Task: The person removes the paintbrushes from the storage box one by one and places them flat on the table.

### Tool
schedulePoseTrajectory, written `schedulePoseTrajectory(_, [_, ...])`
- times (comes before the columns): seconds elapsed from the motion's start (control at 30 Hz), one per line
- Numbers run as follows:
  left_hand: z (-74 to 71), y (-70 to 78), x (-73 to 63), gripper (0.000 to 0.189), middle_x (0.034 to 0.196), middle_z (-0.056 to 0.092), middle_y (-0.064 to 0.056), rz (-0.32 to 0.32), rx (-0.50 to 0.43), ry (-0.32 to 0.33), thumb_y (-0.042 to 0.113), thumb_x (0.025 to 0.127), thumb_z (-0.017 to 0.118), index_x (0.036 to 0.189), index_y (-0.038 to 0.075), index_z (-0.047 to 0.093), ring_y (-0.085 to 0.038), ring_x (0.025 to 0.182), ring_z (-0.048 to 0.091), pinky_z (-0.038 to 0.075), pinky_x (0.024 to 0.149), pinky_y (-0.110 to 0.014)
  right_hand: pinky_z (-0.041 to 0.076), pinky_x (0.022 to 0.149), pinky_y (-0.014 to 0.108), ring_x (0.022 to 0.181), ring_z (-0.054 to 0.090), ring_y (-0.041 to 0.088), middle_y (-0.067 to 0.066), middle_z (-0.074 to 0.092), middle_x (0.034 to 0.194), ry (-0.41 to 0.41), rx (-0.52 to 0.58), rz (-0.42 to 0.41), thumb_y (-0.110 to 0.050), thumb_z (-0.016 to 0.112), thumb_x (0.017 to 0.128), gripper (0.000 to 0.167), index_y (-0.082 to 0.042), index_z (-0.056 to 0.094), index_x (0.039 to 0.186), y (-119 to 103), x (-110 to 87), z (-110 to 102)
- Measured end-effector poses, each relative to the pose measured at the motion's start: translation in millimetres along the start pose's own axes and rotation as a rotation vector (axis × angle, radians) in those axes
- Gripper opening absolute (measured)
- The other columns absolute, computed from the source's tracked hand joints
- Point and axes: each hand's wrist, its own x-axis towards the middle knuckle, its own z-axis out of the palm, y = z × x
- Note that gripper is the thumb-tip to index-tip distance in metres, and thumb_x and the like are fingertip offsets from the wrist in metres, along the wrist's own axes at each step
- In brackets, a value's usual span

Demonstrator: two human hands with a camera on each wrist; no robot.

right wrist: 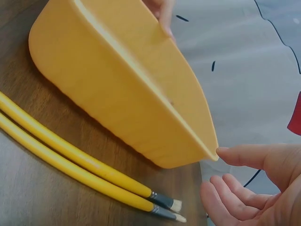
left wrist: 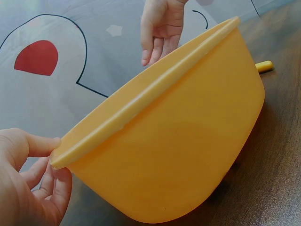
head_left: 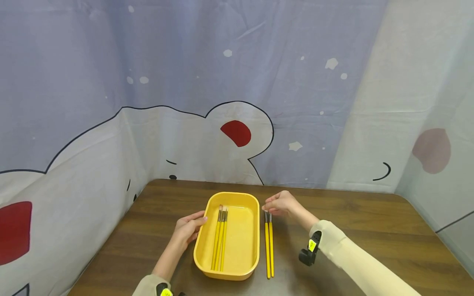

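A yellow plastic basin (head_left: 240, 238) with rounded corners stands on the table, and three yellow-handled paintbrushes (head_left: 217, 238) lie along its left side, bristles pointing away from me. My left hand (head_left: 187, 228) grips the basin's left rim, with the thumb over the edge (left wrist: 57, 149) and the other fingers beneath it. Outside, to the right of the basin, two more yellow paintbrushes (head_left: 267, 246) rest side by side on the table. Close by their bristle ends is my right hand (head_left: 284, 205); its thumb and fingers (right wrist: 242, 155) are apart and hold nothing.
The brown wooden table (head_left: 355, 238) reaches back to a printed curtain (head_left: 296, 102) that hangs behind it and down both sides. Black straps with small cameras sit on both wrists, the right wrist camera (head_left: 308, 255) hanging below the sleeve.
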Motion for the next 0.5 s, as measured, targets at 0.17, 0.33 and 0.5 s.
schedulePoseTrajectory(0.17, [-0.6, -0.6, 0.1, 0.045, 0.110, 0.070, -0.019, -0.002, -0.002, 0.002, 0.013, 0.088, 0.067, 0.130, 0.002, 0.058, -0.016, 0.077, 0.071, 0.053, 0.054, -0.019, 0.059, 0.073, 0.027, 0.066, 0.063, 0.011, 0.002, 0.066, 0.073, -0.002, 0.008, 0.000, -0.003, 0.075, 0.078, 0.037, 0.011, 0.063, 0.110, -6, 0.9, 4])
schedulePoseTrajectory(0.33, [-1.6, -0.3, -1.4, 0.047, 0.111, 0.070, -0.020, 0.003, 0.007, -0.006, 0.015, 0.089, 0.067, 0.132, 0.002, 0.056, -0.015, 0.076, 0.070, 0.050, 0.052, -0.017, 0.059, 0.077, 0.030, 0.064, 0.061, 0.009, 0.003, 0.064, 0.075, -0.006, -0.001, 0.015, -0.004, 0.075, 0.078, 0.037, 0.009, 0.063, 0.111, -14, -1.1, 7])
schedulePoseTrajectory(0.5, [-1.1, -0.2, -0.9, 0.047, 0.114, 0.069, -0.021, 0.007, 0.004, -0.012, 0.015, 0.088, 0.068, 0.132, 0.002, 0.056, -0.018, 0.081, 0.072, 0.054, 0.056, -0.020, 0.059, 0.080, 0.033, 0.064, 0.062, 0.010, 0.003, 0.065, 0.076, -0.010, 0.002, 0.013, -0.005, 0.075, 0.079, 0.036, 0.008, 0.063, 0.110, -18, -1.4, 10])
